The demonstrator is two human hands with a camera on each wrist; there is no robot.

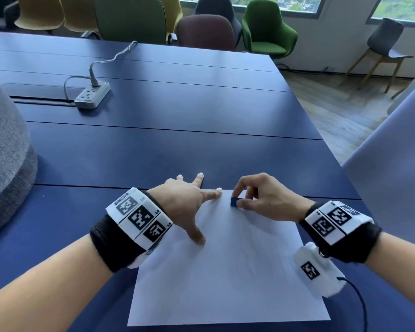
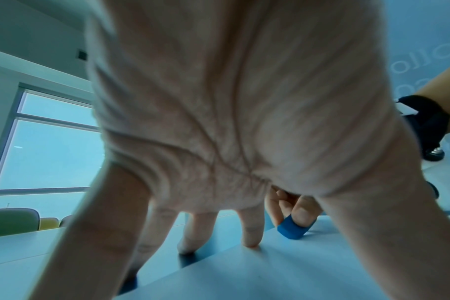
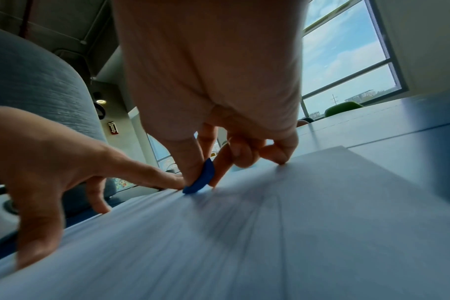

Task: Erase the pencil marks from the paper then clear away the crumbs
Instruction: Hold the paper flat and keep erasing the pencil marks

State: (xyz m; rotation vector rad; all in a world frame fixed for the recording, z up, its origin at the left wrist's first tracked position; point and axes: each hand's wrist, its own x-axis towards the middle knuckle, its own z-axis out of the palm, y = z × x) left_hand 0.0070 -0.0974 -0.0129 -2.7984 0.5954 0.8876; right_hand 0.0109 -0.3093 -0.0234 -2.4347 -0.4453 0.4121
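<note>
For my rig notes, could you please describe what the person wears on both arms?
Both forearms are bare, with no sleeves. Each wrist has a black fabric band carrying white blocks printed with black square codes. A white camera housing with a thin black cable hangs below the right wrist.

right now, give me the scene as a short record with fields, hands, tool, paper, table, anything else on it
left hand: left hand spread, straight fingers and thumb pressing the sheet's far left part
right hand: right hand pinching the small blue eraser
eraser contact: tip on the paper near its far edge
paper: white sheet of paper, flat, faint pencil lines visible
table: dark blue table
other item: grey power strip with cable, far left
crumbs: none discernible
</note>
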